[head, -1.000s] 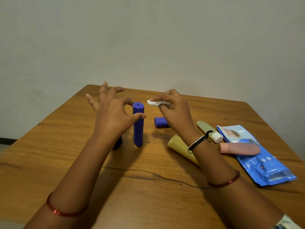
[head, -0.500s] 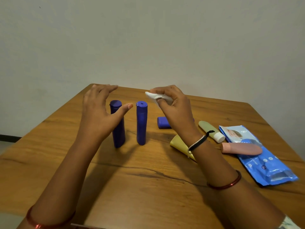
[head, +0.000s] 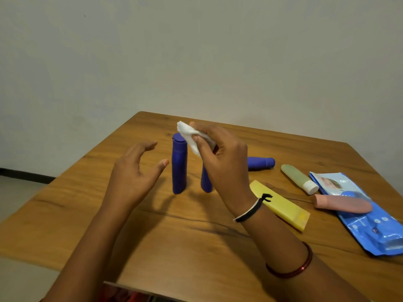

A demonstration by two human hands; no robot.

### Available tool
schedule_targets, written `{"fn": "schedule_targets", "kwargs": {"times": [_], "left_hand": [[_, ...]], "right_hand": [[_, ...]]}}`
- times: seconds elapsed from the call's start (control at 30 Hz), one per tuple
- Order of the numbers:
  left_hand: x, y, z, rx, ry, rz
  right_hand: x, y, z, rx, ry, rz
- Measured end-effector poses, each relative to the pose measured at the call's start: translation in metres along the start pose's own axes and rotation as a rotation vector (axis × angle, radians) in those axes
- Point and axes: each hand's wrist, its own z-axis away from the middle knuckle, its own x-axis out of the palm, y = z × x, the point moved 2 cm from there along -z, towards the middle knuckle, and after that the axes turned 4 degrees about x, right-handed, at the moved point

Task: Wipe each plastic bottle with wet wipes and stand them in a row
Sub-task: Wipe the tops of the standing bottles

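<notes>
Left hand point(head: 135, 175): empty, fingers relaxed and spread, thumb out toward the first upright bottle; near it but apart, probably ready to steady it or to reach for the next one.

Right hand point(head: 220, 162): pinches the wet wipe point(head: 192, 136) between thumb and fingertips, raised above the table; likely kept in this hand so wiping can go on with no regrasp.

First upright blue bottle point(head: 180, 168): stands cap up, free of both hands, just left of the wipe; placed as the start of the row.

Second upright blue bottle point(head: 206, 182): stands just beside the first, upper part hidden behind the right hand; contact with the hand cannot be told.

Lying blue bottle point(head: 261, 163): on its side behind the right hand, partly hidden; seemingly the nearest candidate for wiping.

Green bottle point(head: 299, 178): on its side, white cap toward the camera, just left of the pack.

Yellow bottle point(head: 283, 205): flat on the table, its far end under the right wrist.

Pink bottle point(head: 342, 204): lies across the wipes pack point(head: 379, 227), resting on it.

Table point(head: 196, 247): wooden; uprights on the left, unwiped ones gathered on the right, a split that keeps finished and waiting bottles apart.

Progress: two of six upright, four lying; judged about a third done.

Risk: tall narrow uprights close together, easily knocked by a passing hand.
</notes>
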Motion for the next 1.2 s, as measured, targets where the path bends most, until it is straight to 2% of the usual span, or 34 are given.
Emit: {"fn": "schedule_targets", "kwargs": {"times": [0.1,0.2,0.37,0.63,0.9,1.07,1.2], "left_hand": [[0.004,-0.001,0.000,-0.063,-0.068,0.091],[0.017,0.003,-0.007,-0.099,-0.126,0.150],[0.035,0.013,-0.014,-0.099,-0.113,0.141],[0.040,0.008,-0.010,-0.035,0.000,0.070],[0.041,0.011,-0.009,-0.064,-0.031,0.061],[0.044,0.009,-0.009,-0.085,-0.044,0.033],[0.045,0.009,-0.009,-0.072,-0.034,0.029]], "right_hand": [[0.010,-0.001,-0.008,-0.012,-0.001,0.068],[0.023,-0.004,-0.020,-0.118,-0.066,0.296],[0.037,-0.001,-0.026,-0.125,-0.165,0.463],[0.038,-0.002,-0.020,-0.157,-0.188,0.502],[0.018,-0.018,-0.021,-0.048,-0.197,0.386],[0.020,-0.012,-0.027,-0.120,-0.079,0.351],[0.031,-0.004,-0.036,-0.118,-0.174,0.377]]}}
